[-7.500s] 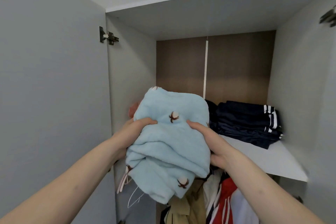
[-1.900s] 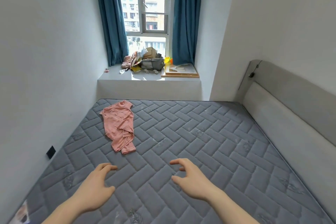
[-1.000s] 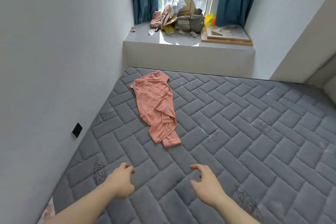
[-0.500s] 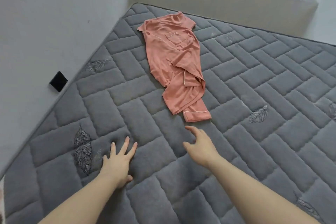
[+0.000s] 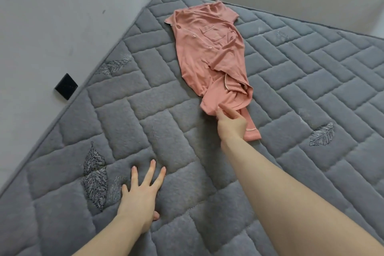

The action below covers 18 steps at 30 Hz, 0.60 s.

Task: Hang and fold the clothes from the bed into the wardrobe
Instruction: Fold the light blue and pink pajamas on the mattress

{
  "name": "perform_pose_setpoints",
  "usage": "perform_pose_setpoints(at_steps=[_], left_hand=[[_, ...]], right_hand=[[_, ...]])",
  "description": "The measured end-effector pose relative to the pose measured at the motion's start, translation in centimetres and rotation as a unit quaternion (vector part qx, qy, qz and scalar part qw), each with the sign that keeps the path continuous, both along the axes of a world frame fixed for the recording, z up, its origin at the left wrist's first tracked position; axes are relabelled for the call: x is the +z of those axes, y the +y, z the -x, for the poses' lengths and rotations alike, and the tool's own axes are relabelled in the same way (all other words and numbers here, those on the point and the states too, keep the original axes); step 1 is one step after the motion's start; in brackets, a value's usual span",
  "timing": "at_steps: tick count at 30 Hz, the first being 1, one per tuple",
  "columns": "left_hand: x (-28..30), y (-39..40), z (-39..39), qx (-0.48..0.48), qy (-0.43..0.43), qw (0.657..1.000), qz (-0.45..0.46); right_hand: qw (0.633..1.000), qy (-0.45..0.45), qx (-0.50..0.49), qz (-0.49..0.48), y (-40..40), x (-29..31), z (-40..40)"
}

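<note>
Now reaching the shirt [image 5: 209,56], which half a second ago lay just beyond the fingertips: right hand [image 5: 231,123] pinching its near hem, left hand [image 5: 140,195] flat and spread on the bed [image 5: 311,89], bracing. Shirt mid-bed, crumpled; probably the last garment to fetch

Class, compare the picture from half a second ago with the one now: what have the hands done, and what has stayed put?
The right hand has reached forward and taken hold of the near end of the pink pyjama top. The left hand stays pressed flat, fingers spread, on the grey mattress. The top has not been lifted.
</note>
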<state>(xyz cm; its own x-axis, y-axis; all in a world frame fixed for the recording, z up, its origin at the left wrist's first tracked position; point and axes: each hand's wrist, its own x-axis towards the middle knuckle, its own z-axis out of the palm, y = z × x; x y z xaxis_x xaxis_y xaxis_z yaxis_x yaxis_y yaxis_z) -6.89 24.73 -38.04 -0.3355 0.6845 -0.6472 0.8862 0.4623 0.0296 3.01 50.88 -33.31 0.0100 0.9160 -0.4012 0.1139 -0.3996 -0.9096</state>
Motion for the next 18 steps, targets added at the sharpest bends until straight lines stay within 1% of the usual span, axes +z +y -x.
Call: perform_pose_setpoints(at_steps=[3, 5, 6, 7, 9, 10, 12, 13, 15, 18], left_hand=[[0.7, 0.3, 0.1, 0.007, -0.015, 1.000, 0.005], [1.8, 0.7, 0.5, 0.013, -0.037, 0.999, 0.028], [2.7, 1.0, 0.8, 0.015, -0.054, 0.997, 0.045], [3.8, 1.3, 1.2, 0.016, -0.073, 0.996, 0.057], [6.8, 2.2, 1.7, 0.040, -0.106, 0.992, 0.050], [8.5, 2.5, 1.7, 0.066, -0.117, 0.991, 0.020], [12.2, 3.1, 1.1, 0.102, -0.122, 0.986, -0.056], [14.2, 3.5, 0.5, 0.107, -0.124, 0.982, -0.092], [18.6, 4.4, -0.9, 0.101, -0.141, 0.972, -0.158], [25.9, 6.1, -3.7, 0.075, -0.174, 0.947, -0.261]], right_hand=[[0.999, -0.026, -0.026, -0.020, -0.3, 2.8, -2.1], [0.997, -0.060, -0.040, -0.019, -0.8, 4.6, -4.8], [0.997, -0.067, -0.045, -0.008, -1.3, 5.7, -6.3], [0.997, -0.055, -0.051, 0.014, -1.8, 6.7, -7.8], [0.996, -0.016, -0.036, 0.075, -3.3, 9.2, -10.3], [0.995, -0.016, -0.005, 0.098, -4.3, 10.8, -11.6], [0.989, -0.072, 0.084, 0.100, -6.4, 14.2, -14.1], [0.982, -0.109, 0.130, 0.078, -7.6, 16.2, -15.5], [0.963, -0.174, 0.204, 0.001, -9.5, 20.3, -17.9], [0.934, -0.222, 0.265, -0.094, -11.6, 27.7, -20.5]])
